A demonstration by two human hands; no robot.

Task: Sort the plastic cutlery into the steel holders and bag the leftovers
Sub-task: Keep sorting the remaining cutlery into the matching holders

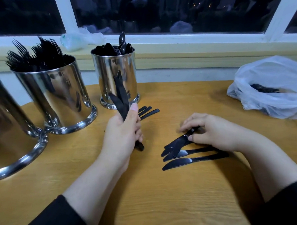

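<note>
My left hand (122, 130) grips a bunch of black plastic knives (121, 98), blades pointing up, in front of the spoon holder (116, 76). My right hand (211, 130) pinches the handle of one black knife (179, 142) lying among several more knives (189, 160) on the wooden table (148, 197). A steel holder full of forks (58, 97) stands to the left, and part of a third steel holder (10, 132) shows at the far left edge. Behind my left hand lie the ends of three black handles (148, 111).
A white plastic bag (269, 88) with black cutlery inside sits at the table's right edge. A crumpled clear bag (76, 39) lies on the window sill behind the holders. The window (165, 11) is dark.
</note>
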